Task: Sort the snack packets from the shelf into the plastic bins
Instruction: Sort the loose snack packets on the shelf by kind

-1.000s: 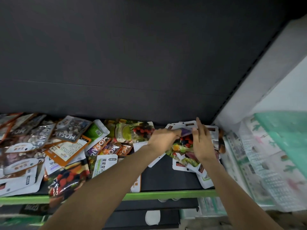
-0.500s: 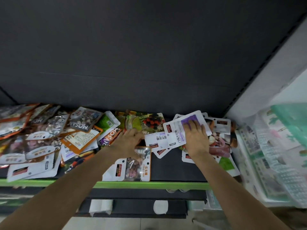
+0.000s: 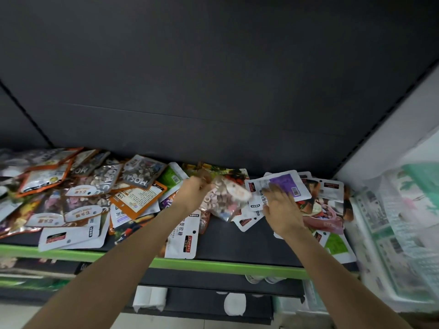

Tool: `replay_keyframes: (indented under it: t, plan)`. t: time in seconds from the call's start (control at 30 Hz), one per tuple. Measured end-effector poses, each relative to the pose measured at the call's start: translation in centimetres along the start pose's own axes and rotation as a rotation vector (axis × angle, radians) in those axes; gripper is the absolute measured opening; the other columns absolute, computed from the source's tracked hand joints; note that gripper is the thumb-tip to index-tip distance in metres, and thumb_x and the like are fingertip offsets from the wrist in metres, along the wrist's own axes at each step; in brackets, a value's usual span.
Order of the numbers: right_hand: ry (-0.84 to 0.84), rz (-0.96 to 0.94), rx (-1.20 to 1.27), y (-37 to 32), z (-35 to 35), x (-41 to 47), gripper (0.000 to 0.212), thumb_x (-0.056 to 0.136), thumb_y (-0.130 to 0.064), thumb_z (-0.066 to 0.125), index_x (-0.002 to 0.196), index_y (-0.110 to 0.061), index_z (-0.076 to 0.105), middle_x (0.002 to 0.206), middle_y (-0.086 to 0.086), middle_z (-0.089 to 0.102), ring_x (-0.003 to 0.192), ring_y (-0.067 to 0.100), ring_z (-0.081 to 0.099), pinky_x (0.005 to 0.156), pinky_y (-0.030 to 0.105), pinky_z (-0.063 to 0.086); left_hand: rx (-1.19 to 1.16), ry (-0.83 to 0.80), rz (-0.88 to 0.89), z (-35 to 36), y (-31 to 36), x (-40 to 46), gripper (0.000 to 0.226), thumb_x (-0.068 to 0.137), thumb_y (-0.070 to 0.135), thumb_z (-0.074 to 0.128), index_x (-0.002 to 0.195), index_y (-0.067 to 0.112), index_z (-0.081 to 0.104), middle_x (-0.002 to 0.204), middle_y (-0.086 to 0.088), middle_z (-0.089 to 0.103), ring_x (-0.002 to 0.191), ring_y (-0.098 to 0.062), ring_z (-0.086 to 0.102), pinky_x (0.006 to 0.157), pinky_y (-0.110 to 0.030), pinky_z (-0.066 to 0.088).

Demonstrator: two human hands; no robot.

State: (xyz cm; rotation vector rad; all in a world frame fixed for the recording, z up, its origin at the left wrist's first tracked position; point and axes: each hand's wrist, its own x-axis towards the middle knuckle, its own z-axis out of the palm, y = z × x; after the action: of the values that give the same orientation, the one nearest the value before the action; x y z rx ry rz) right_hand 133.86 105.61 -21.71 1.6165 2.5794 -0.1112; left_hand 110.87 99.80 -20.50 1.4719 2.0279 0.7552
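Pinching clear candy packet (image 3: 226, 198) by top edge, left hand (image 3: 194, 192); right hand (image 3: 281, 208) flat, fingers straight, on white packets (image 3: 280, 188). Light, crinkly, slippery.

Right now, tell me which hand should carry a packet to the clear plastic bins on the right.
Left. The left hand already grips the clear packet of pink and white pieces, lifted off the pile. The right hand lies flat on the white packet with the purple label, holding nothing, though nearer the bins.

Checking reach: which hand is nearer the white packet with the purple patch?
Right. The right hand rests on the purple-patch packet; the left hand is off to its left, holding a clear packet.
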Motion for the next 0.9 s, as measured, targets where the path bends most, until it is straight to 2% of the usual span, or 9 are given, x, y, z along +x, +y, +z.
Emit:
replay_keyframes:
  t: [0.1,0.23,0.37,0.43,0.53,0.63,0.7,0.8,0.9]
  plan:
    - [0.000,-0.075,0.061,-1.9,0.2,0.5,0.054,0.100,-0.028,0.039,0.150,-0.022,0.019,0.158,0.003,0.015,0.146,0.018,0.010,0.119,0.037,0.006,-0.136,0.201,-0.039,-1.7,-0.2,-0.5,0.013,0.093,0.007,0.054,0.103,0.003,0.062,0.091,-0.009,0.067,0.078,-0.023,0.060,0.067,-0.027,0.043]
    - [-0.045,-0.085,0.079,-4.3,0.5,1.6,0.055,0.102,-0.031,0.034,0.151,-0.019,0.015,0.159,0.006,0.012,0.147,0.020,0.009,0.119,0.035,0.007,-0.289,0.449,-0.259,-5.0,-1.6,-1.3,0.015,0.092,-0.006,0.045,0.096,0.002,0.057,0.087,-0.015,0.061,0.059,-0.016,0.051,0.053,-0.022,0.038]
    - [-0.096,-0.112,0.159,-6.4,0.8,2.5,0.060,0.100,-0.033,0.038,0.152,-0.025,0.010,0.159,0.002,0.010,0.145,0.023,0.015,0.117,0.033,0.015,-0.247,0.619,-0.383,-7.4,-5.0,-1.1,0.034,0.087,-0.012,0.040,0.119,-0.005,0.049,0.109,-0.030,0.060,0.097,-0.043,0.056,0.079,-0.041,0.043]
    - [-0.088,-0.138,0.159,-7.3,1.1,3.0,0.064,0.099,-0.037,0.040,0.152,-0.026,0.007,0.159,0.001,0.007,0.144,0.024,0.018,0.116,0.033,0.017,-0.190,0.573,-0.436,-7.5,-6.2,-0.9,0.057,0.085,-0.013,0.045,0.139,0.000,0.032,0.132,-0.030,0.045,0.120,-0.043,0.044,0.099,-0.042,0.035]
    - [-0.132,-0.124,0.122,-8.0,1.6,3.8,0.069,0.098,-0.046,0.040,0.152,-0.025,0.004,0.160,0.002,0.003,0.145,0.024,0.014,0.118,0.036,0.016,0.298,0.430,-0.329,-6.4,-6.5,-1.1,0.079,0.087,0.002,0.057,0.150,0.014,0.010,0.154,-0.019,0.013,0.140,-0.034,0.021,0.113,-0.041,0.026]
    - [-0.198,-0.103,-0.050,-7.9,2.0,4.3,0.069,0.098,-0.051,0.029,0.152,-0.023,-0.005,0.160,0.003,-0.001,0.147,0.021,0.007,0.119,0.041,0.006,0.484,0.098,-0.051,-4.3,-5.4,-0.7,0.056,0.098,0.023,0.045,0.149,0.022,0.021,0.151,-0.008,0.028,0.138,-0.026,0.027,0.111,-0.039,0.029]
    - [-0.210,-0.043,-0.179,-7.0,1.8,4.2,0.066,0.099,-0.052,0.019,0.152,-0.020,-0.004,0.160,0.003,0.000,0.147,0.020,0.002,0.118,0.044,-0.001,0.594,-0.074,0.005,-3.2,-5.3,-0.3,0.050,0.099,0.038,0.037,0.147,0.029,0.026,0.150,-0.003,0.032,0.141,-0.023,0.024,0.115,-0.039,0.019]
    - [-0.211,0.050,-0.336,-5.0,1.6,3.5,0.070,0.097,-0.055,0.013,0.152,-0.011,0.004,0.160,0.003,0.002,0.147,0.019,-0.006,0.115,0.047,-0.012,0.697,-0.075,-0.015,-2.6,-5.5,0.4,0.046,0.099,0.043,0.035,0.143,0.030,0.035,0.147,-0.002,0.039,0.140,-0.024,0.026,0.114,-0.040,0.018]
    - [-0.244,0.111,-0.284,-3.6,2.0,2.5,0.070,0.098,-0.052,0.014,0.151,-0.009,0.001,0.160,0.006,0.001,0.147,0.022,-0.004,0.118,0.048,-0.003,0.608,-0.014,-0.023,-2.1,-4.3,1.1,0.042,0.098,0.040,0.037,0.134,0.021,0.047,0.137,-0.007,0.047,0.132,-0.026,0.036,0.109,-0.040,0.028]
